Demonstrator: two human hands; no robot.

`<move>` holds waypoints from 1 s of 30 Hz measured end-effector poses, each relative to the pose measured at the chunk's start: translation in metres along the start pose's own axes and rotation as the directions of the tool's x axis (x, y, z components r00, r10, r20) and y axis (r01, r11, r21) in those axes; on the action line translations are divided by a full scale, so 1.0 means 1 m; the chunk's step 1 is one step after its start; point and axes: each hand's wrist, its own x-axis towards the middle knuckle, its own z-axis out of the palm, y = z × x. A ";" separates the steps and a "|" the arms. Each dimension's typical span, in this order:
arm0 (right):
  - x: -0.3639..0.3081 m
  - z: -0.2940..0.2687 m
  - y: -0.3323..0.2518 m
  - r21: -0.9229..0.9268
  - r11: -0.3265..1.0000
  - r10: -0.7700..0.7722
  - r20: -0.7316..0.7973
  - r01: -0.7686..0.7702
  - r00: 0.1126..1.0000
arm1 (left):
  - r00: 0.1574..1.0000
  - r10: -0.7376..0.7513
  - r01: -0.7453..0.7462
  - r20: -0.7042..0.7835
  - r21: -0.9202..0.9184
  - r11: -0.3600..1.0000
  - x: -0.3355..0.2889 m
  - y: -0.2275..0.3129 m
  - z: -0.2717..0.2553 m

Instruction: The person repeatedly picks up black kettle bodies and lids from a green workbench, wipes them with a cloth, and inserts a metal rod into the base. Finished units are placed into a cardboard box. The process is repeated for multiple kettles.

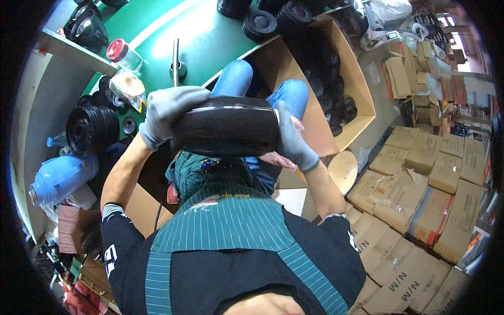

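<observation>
A wide, glossy black drum-shaped part [228, 128] with rounded edges is held level above my lap. My left hand [170, 110], in a grey glove, grips its left end with the fingers over the top. The right hand [295, 137], gloved in grey too, is closed against the opposite end. Some pinkish, crumpled material [278, 160] shows beside and below my right hand; whether it is cloth or plastic film I cannot tell. The far side of the black part is hidden, as are most fingertips.
An open carton [357, 123] of black round parts stands ahead right. On the green table [205, 31] are a red-lidded jar [125, 55], an upright metal rod [176, 58] and black discs [260, 25]. More discs [89, 128] and a blue jug [63, 179] sit left; stacked cartons [388, 194] fill the right.
</observation>
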 end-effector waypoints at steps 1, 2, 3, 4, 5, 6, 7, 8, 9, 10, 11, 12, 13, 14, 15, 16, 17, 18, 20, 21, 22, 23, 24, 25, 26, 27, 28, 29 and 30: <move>-0.007 -0.004 -0.002 -0.158 0.983 -0.085 0.027 0.089 0.996 | 0.990 -0.141 0.136 -0.031 -0.126 0.983 -0.009 -0.010 0.003; -0.009 -0.009 -0.002 -0.459 0.827 -0.295 0.134 0.323 0.946 | 0.924 -0.382 0.363 -0.021 -0.265 0.893 -0.023 -0.023 0.013; -0.006 -0.017 0.010 -0.712 0.478 -0.509 0.253 0.514 0.823 | 0.862 -0.507 0.485 0.011 -0.310 0.818 -0.039 -0.034 0.023; 0.003 -0.014 0.016 -0.785 0.171 -0.649 0.365 0.595 0.668 | 0.859 -0.511 0.483 0.013 -0.349 0.803 -0.045 -0.033 0.029; 0.013 -0.014 0.012 -0.729 0.077 -0.733 0.422 0.680 0.534 | 0.856 -0.517 0.481 0.014 -0.386 0.787 -0.051 -0.031 0.034; 0.022 -0.008 0.013 -0.674 0.122 -0.762 0.406 0.728 0.504 | 0.857 -0.516 0.467 0.002 -0.427 0.774 -0.052 -0.031 0.041; 0.030 -0.001 0.015 -0.609 0.166 -0.794 0.383 0.775 0.472 | 0.855 -0.518 0.456 -0.009 -0.460 0.762 -0.053 -0.029 0.043; 0.039 0.004 0.014 -0.539 0.194 -0.821 0.367 0.819 0.436 | 0.853 -0.521 0.445 -0.019 -0.492 0.748 -0.055 -0.027 0.045; 0.031 0.015 0.005 -0.415 0.557 -0.710 0.212 0.719 0.672 | 0.852 -0.522 0.432 -0.034 -0.518 0.738 -0.056 -0.027 0.043; 0.011 0.023 -0.013 -0.203 0.913 -0.348 0.064 0.354 0.935 | 0.952 -0.256 0.230 -0.165 -0.164 0.959 -0.020 0.001 0.014; 0.007 0.028 -0.027 -0.060 0.991 -0.117 0.032 0.119 0.993 | 0.983 -0.053 0.068 -0.175 0.077 0.995 -0.019 0.003 0.005; 0.010 0.029 -0.041 -0.015 1.000 0.018 0.032 -0.018 0.999 | 0.991 -0.004 0.018 -0.132 0.107 0.994 -0.012 0.006 0.000; 0.008 0.023 -0.038 -0.083 0.997 0.004 0.043 -0.001 0.999 | 0.995 0.045 -0.033 -0.088 0.134 0.990 -0.007 0.009 -0.002; 0.004 0.019 -0.030 -0.133 0.991 -0.016 0.044 0.022 0.999 | 0.984 -0.137 0.137 -0.115 -0.006 0.991 -0.017 0.002 0.007; -0.003 0.006 -0.029 -0.368 0.904 -0.173 0.150 0.217 0.973 | 0.964 -0.263 0.254 -0.046 -0.138 0.957 -0.018 -0.004 0.011; -0.005 -0.005 -0.030 -0.546 0.727 -0.314 0.275 0.416 0.909 | 0.894 -0.447 0.405 -0.030 -0.372 0.835 -0.037 -0.017 0.023; -0.002 -0.007 -0.028 -0.603 0.531 -0.434 0.411 0.596 0.802 | 0.796 -0.604 0.505 0.035 -0.589 0.631 -0.068 -0.034 0.049; 0.003 -0.010 -0.025 -0.611 0.295 -0.538 0.528 0.734 0.656 | 0.758 -0.652 0.444 0.007 -0.738 0.509 -0.107 -0.045 0.080; 0.013 0.008 -0.003 -0.520 0.240 -0.768 0.414 0.820 0.488 | 0.824 -0.559 0.473 0.089 -0.651 0.594 -0.059 -0.011 0.054; 0.005 0.018 -0.007 -0.520 0.458 -0.702 0.285 0.721 0.652 | 0.824 -0.560 0.491 0.089 -0.608 0.625 -0.045 -0.002 0.040; -0.002 0.027 -0.015 -0.456 0.625 -0.619 0.206 0.634 0.758 | 0.843 -0.537 0.470 0.033 -0.531 0.705 -0.040 0.000 0.035; -0.005 0.032 -0.024 -0.452 0.682 -0.560 0.182 0.575 0.808 | 0.862 -0.507 0.446 -0.021 -0.445 0.776 -0.037 0.001 0.031; -0.010 0.037 -0.031 -0.445 0.737 -0.501 0.147 0.509 0.853 | 0.902 -0.427 0.370 -0.063 -0.397 0.840 -0.036 0.001 0.029; -0.012 0.037 -0.039 -0.514 0.702 -0.491 0.154 0.493 0.858 | 0.889 -0.454 0.388 -0.062 -0.425 0.818 -0.035 0.002 0.030; -0.012 0.036 -0.043 -0.580 0.662 -0.480 0.159 0.475 0.863 | 0.875 -0.481 0.405 -0.061 -0.452 0.795 -0.034 0.003 0.035; -0.010 0.032 -0.036 -0.609 0.568 -0.567 0.198 0.553 0.800 | 0.868 -0.495 0.417 -0.044 -0.478 0.773 -0.035 0.000 0.039; -0.008 0.027 -0.027 -0.638 0.461 -0.639 0.243 0.617 0.729 | 0.852 -0.523 0.421 0.012 -0.609 0.672 -0.050 -0.012 0.051; -0.003 0.021 -0.021 -0.650 0.347 -0.690 0.311 0.676 0.654 | 0.826 -0.560 0.429 0.061 -0.712 0.555 -0.068 -0.022 0.059; 0.002 0.018 -0.019 -0.597 0.203 -0.739 0.427 0.776 0.522 | 0.774 -0.618 0.431 0.138 -0.830 0.353 -0.098 -0.032 0.081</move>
